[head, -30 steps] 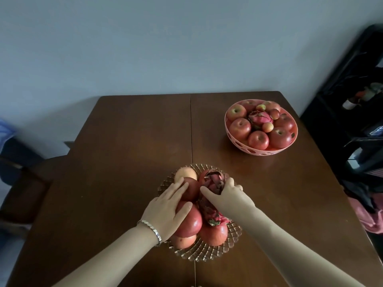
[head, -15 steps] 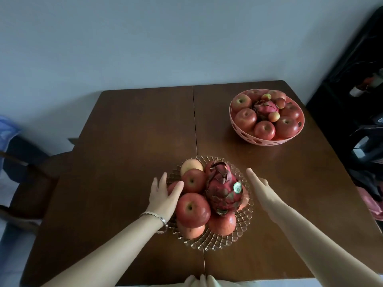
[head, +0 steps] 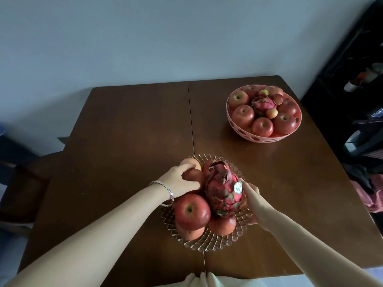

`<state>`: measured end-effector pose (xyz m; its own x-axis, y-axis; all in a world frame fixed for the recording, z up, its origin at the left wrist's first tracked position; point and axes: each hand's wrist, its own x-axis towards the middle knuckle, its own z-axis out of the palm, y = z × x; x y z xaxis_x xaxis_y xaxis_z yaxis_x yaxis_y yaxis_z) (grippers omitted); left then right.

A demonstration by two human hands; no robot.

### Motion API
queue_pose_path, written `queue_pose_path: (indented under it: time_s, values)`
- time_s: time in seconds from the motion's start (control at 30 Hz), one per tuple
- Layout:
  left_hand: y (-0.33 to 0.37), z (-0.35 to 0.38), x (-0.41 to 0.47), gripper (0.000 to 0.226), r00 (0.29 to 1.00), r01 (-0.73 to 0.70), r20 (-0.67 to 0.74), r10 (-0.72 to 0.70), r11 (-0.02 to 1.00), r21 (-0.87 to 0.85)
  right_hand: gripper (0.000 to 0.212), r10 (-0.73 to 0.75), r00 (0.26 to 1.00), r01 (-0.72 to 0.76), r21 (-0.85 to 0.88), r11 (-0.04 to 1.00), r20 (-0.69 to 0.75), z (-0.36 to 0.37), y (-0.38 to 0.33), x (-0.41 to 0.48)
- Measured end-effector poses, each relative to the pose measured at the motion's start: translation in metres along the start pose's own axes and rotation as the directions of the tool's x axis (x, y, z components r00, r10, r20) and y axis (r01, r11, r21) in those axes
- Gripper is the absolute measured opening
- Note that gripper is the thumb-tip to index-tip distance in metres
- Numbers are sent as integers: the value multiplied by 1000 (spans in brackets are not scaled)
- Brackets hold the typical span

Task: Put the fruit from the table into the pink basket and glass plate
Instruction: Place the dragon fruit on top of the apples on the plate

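Observation:
The glass plate (head: 209, 243) sits at the near middle of the brown table (head: 128, 131), piled with red apples and a pink dragon fruit (head: 223, 193) lying on top. My left hand (head: 180, 180), with a silver bracelet on the wrist, is cupped over a red apple (head: 193, 177) at the plate's far left. My right hand (head: 251, 195) presses against the plate's right side beside the dragon fruit, its fingers partly hidden under the fruit. The pink basket (head: 263, 137) stands at the far right, full of apples, a dragon fruit and small fruits.
A wooden chair (head: 22, 183) stands off the table's left edge. Dark furniture with clutter (head: 364, 121) lines the right side. A pale cloth (head: 207, 279) shows at the table's near edge. A plain wall rises behind the table.
Both hands had drawn apart from the plate and have now closed in again: the left onto the far-left apple, the right against the plate's right side. The view has shifted slightly.

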<state>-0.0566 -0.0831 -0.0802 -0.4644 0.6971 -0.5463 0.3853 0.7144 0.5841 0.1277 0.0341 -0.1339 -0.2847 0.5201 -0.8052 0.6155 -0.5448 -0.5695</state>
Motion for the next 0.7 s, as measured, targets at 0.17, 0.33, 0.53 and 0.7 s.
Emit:
queue_pose_path:
  time_s: [0.17,0.33,0.53,0.7]
  values:
    - [0,6,-2,66,993,-85,-77,92,993,85,74,-4,1000,4,2,1000,-12,1,2,3]
    - [3,10,-2,64,971,-121,-183,153,977,175,72,-16,1000,16,-14,1000,-5,1,4,4]
    - [4,8,-11,84,995,-59,-64,72,982,178,69,-5,1000,6,-24,1000,13,-1,2,2]
    - [6,15,-36,97,993,117,-53,-108,970,211,73,1,1000,-1,-1,1000,23,1,0,-4]
